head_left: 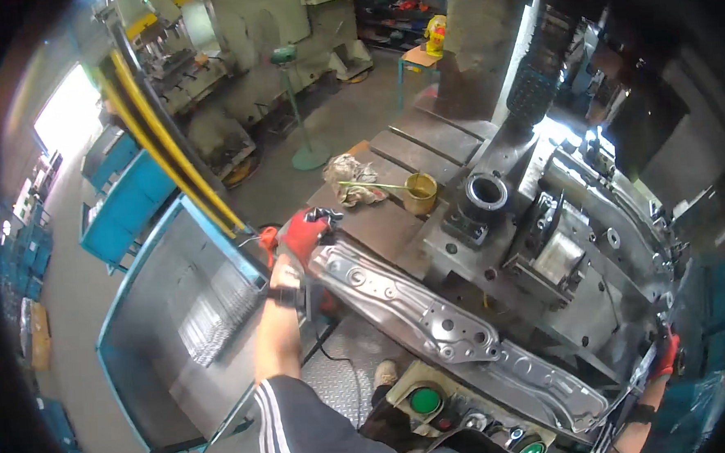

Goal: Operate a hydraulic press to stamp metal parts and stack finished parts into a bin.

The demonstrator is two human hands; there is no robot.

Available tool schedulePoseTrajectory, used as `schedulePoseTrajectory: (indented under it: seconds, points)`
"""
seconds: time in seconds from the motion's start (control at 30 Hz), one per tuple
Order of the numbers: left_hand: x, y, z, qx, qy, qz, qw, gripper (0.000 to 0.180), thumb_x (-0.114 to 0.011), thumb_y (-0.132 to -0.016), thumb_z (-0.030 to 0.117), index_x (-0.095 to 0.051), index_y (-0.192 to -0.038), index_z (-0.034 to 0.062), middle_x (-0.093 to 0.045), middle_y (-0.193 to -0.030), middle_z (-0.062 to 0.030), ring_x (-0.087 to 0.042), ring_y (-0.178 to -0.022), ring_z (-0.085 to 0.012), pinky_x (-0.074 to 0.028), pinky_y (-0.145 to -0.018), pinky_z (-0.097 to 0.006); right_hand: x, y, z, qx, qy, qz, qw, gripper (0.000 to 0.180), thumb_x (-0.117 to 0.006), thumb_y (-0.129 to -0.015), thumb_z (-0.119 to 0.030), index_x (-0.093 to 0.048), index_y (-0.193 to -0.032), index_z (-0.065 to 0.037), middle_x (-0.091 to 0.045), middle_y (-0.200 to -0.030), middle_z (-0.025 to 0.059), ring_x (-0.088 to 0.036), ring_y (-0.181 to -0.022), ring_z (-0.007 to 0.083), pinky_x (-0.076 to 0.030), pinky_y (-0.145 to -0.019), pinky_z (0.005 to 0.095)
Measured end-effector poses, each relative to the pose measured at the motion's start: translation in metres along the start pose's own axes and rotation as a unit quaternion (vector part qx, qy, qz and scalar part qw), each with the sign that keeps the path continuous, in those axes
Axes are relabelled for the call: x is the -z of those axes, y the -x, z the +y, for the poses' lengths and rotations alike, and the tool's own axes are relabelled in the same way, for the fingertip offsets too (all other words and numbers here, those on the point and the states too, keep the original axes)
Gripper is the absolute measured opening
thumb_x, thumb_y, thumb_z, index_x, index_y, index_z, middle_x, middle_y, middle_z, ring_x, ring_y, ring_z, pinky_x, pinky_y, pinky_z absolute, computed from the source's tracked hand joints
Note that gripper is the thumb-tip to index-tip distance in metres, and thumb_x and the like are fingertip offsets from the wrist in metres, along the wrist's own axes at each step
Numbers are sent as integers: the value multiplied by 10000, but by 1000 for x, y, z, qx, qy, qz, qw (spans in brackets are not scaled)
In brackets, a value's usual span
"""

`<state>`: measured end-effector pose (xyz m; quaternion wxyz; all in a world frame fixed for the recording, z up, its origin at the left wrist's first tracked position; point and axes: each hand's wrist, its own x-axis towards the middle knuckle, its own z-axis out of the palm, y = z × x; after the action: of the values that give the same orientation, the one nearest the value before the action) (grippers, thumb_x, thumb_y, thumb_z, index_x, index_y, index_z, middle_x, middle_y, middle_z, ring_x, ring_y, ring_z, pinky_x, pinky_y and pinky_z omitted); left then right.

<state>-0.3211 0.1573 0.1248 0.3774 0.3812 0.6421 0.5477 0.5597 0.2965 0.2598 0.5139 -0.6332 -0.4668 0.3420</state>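
Observation:
My left hand (pixel 304 234), in a red glove with dark fingertips, is raised by the left end of a long stamped metal panel (pixel 390 292). Its fingers are curled, and what they hold, if anything, is hidden. The silvery panel slants from upper left to lower right along the press table's near edge, with round holes and raised ribs. Far to the right, my right hand (pixel 669 355), also red-gloved, is beside a shiny metal edge (pixel 644 369). Its fingers are mostly hidden.
A press die (pixel 557 253) with a round post stands beyond the panel. A small pot (pixel 420 194) with a stick and a crumpled rag (pixel 353 179) are on the table. Left is a blue-rimmed bin (pixel 129 317) with stacked metal parts. A green-button control box (pixel 426 400) sits below.

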Motion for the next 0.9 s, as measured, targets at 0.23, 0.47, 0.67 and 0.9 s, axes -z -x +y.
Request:
schedulePoseTrajectory:
  seconds: [0.23,0.47,0.67,0.9]
  points:
    - [-102,195,108,-188,502,-110,837,263,-634,-856,291,-568,-985,71,-518,-882,-62,-538,-825,-262,-469,-768,-449,31,-16,35,-6,-171,-148,974,446,-586,-928,-370,-646,-1194,-17,-631,-1040,14,-568,-898,111,-458,-773,290]
    - [-145,248,128,-230,568,-192,767,250,-667,-835,315,-568,-971,129,-494,-880,-18,-508,-849,-230,-412,-832,-455,30,-38,36,-9,-135,-151,979,249,-604,-937,-284,-700,-1046,-82,-609,-865,-40,-537,-786,65,-406,-700,250]
    - [-192,254,147,-199,616,-171,743,300,-691,-838,254,-564,-1096,166,-500,-945,24,-491,-901,-192,-403,-863,-399,46,-53,54,40,-33,-93,994,281,-638,-898,-340,-727,-945,-77,-500,-692,-84,-410,-574,46,-291,-528,246]
    - [-219,236,144,-152,662,-204,705,404,-642,-892,204,-548,-1281,149,-552,-1004,-40,-537,-958,-237,-400,-1022,-490,17,-5,12,12,-74,-108,991,278,-674,-878,-237,-703,-1034,-9,-640,-891,-3,-578,-753,102,-440,-657,248]
